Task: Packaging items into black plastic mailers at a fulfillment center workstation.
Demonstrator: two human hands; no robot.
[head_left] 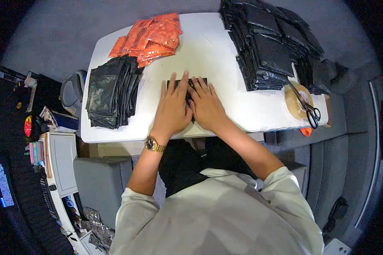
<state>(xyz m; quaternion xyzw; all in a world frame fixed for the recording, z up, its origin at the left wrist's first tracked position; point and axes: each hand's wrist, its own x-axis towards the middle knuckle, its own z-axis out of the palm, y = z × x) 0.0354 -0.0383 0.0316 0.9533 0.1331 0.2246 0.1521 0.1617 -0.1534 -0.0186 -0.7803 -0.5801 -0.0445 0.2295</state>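
A small, flat black plastic package (pixel 188 97) lies on the white table in front of me, mostly covered by my hands. My left hand (pixel 173 106) rests flat on its left part, fingers stretched out and spread. On its right part lies my right hand (pixel 207 105), also flat with straight fingers. The two hands are side by side, their thumbs close together at the middle. A gold watch (pixel 154 144) is on my left wrist. To the left of my hands stands a stack of flat black plastic packages (pixel 112 93).
Orange plastic packages (pixel 155 38) lie at the table's (pixel 204 42) far left. Tall piles of black packages (pixel 270 49) fill the far right. Nearer on the right are a roll of clear tape (pixel 292 104) and scissors (pixel 305 105). A grey sofa (pixel 327 170) stands to the right.
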